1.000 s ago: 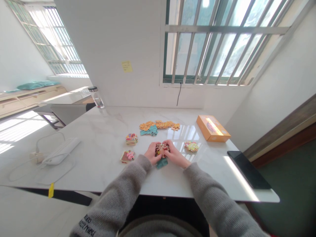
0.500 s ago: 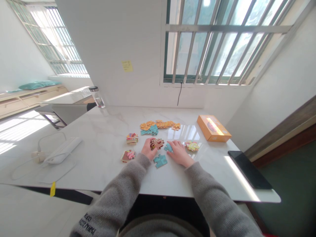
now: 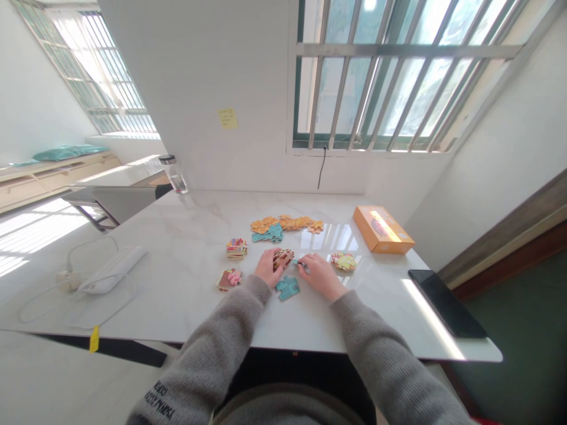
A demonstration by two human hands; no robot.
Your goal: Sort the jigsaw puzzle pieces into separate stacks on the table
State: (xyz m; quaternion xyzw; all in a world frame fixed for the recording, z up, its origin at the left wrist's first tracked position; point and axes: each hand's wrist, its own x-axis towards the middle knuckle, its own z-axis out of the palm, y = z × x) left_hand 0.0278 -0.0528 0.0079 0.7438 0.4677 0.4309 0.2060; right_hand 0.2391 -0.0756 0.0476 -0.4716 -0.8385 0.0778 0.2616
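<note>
My left hand [image 3: 268, 269] is closed around a stack of brown-and-cream puzzle pieces [image 3: 284, 257]. Facing it, my right hand [image 3: 322, 274] pinches a blue puzzle piece [image 3: 297, 261], tilted so that only a thin part shows. Below and between the hands, more blue pieces [image 3: 288, 287] lie on the white table. To the left are a small stack of colourful pieces [image 3: 237, 248] and a lower pile topped with a pink piece [image 3: 229, 278]. A pale yellow-green pile [image 3: 344, 261] lies right of my right hand.
Behind the hands lie a row of orange puzzle pieces [image 3: 296, 222] and a blue heap [image 3: 268, 234]. An orange box [image 3: 383, 229] stands at the back right, near a dark tablet [image 3: 447, 303]. On the left are a white power strip [image 3: 113, 270] with cords and a clear bottle [image 3: 176, 175].
The blue piece in my right hand has gone from lying nearly flat to tilted on edge, and the right fingers have drawn together around it. My left hand has barely moved.
</note>
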